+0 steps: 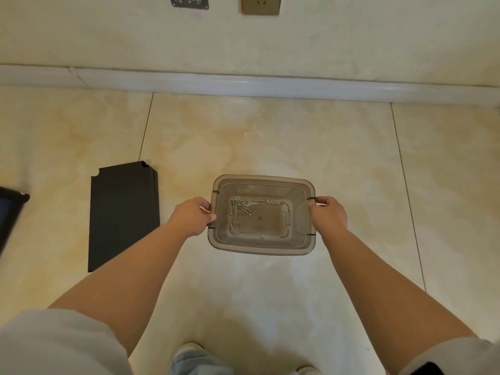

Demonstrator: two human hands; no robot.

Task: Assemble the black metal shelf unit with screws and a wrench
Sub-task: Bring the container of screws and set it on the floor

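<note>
Your left hand and right hand curl their fingers around the short-end handles of the translucent brown plastic bin, silver screws loose inside, while the flat black metal shelf panel lies on the floor, nearer your left.

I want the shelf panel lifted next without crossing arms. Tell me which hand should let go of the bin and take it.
Left, probably. The left hand grips the bin on the side facing the black shelf panel, which lies on the floor to its left. The right hand would have to cross the bin.
</note>
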